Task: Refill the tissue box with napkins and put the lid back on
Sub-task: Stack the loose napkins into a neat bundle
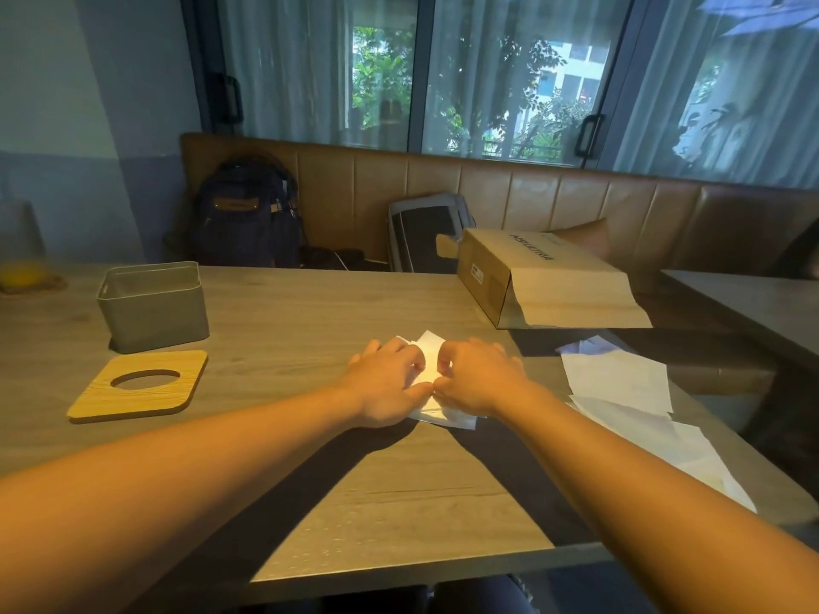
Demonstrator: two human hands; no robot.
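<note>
A grey tissue box [153, 305] stands open and lidless at the left of the wooden table [310, 312]. Its wooden lid [142, 387], with an oval hole, lies flat just in front of it. At the table's middle a white napkin [429, 347] lies under both hands. My left hand [383, 385] rests on its left part with curled fingers, thumb pinching the paper. My right hand [476, 378] pinches the napkin's right part; the thumbs nearly meet. More white napkins [620, 383] lie loose along the right edge.
An open cardboard box [545, 277] lies on its side at the back right of the table. Behind it a brown bench holds a dark backpack [248, 214] and a grey bag [425, 232]. A glass with orange liquid [22, 259] stands far left.
</note>
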